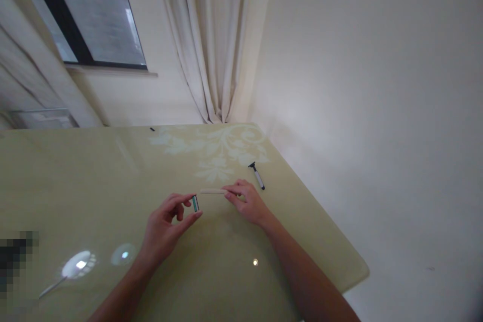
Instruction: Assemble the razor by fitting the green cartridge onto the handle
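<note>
My left hand (168, 220) is closed in a pinch, with a small razor cartridge (195, 204) between thumb and fingertip. The cartridge is upright and shows a teal strip with dark edges. Just right of it, my right hand (245, 200) grips the end of a thin, pale flat stick (212, 191). The stick lies level and its free tip points left, close to the cartridge; whether the two touch I cannot tell. Beyond my right hand, a razor (257, 176) with a grey and black handle rests on the table, its dark head pointing away.
Both hands are above a glossy yellow-green table (320, 246) with a pale floral pattern. A small black piece (152, 129) lies near its far edge. A thin white stick (53, 288) is at lower left. A wall (377, 110) borders the right side; a curtain (211, 35) hangs behind.
</note>
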`<action>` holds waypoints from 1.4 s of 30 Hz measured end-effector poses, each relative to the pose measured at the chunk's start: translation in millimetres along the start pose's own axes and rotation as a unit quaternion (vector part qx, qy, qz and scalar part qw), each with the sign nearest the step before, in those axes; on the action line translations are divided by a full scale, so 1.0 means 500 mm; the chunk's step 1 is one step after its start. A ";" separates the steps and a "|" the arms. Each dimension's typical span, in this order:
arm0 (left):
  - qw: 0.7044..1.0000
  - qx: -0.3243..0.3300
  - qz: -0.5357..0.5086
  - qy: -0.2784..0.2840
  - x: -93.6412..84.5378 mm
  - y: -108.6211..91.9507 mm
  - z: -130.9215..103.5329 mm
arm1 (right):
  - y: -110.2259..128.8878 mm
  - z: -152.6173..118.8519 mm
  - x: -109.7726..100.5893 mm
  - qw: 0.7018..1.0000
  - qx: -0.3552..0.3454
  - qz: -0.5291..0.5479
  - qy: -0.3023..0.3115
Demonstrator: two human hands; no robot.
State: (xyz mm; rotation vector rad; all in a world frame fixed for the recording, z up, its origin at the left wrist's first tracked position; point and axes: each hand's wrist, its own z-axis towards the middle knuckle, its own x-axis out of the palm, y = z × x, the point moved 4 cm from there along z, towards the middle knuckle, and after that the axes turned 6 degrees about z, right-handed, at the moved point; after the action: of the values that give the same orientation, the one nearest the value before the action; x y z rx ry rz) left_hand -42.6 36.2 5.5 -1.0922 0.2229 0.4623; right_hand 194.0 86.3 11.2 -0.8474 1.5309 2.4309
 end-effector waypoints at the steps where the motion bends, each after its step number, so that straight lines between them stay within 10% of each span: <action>1: 1.000 -0.001 0.003 0.002 0.000 0.001 0.000 | 0.003 0.000 0.001 1.000 -0.013 0.010 0.007; 42: 1.000 -0.018 -0.018 -0.012 -0.008 0.002 0.004 | 0.019 -0.002 0.002 0.998 -0.019 0.023 0.047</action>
State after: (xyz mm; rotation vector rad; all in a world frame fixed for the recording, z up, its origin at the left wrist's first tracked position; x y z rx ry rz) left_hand -46.6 37.5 7.3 -1.1233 0.1732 0.4489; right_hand 189.5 81.0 17.9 -0.9578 1.5564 2.4943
